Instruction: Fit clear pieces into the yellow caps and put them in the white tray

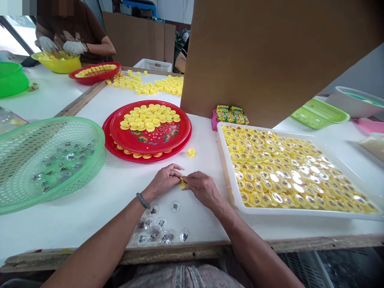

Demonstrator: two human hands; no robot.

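Over the white table, my left hand (164, 181) and my right hand (203, 186) meet with fingertips pinched on one small yellow plastic piece (183, 183). Fingers hide most of it. Clear round discs with dark printed pictures (154, 233) lie loose near the table edge, below my left hand. A single yellow piece (191, 153) rests just beyond my hands. Two stacked red trays (144, 143) hold many round, flanged yellow pieces (148, 117). To the right, a white tray (228, 176) is filled with rows of yellow pieces topped by clear printed discs (279, 172).
A green mesh basket (100, 140) with clear discs stands left. A cardboard sheet (255, 60) rises behind the white tray, with small yellow-green boxes (231, 115) at its foot. Yellow pieces (162, 85) lie heaped farther back. A gloved co-worker (84, 30) handles a yellow bowl (64, 68).
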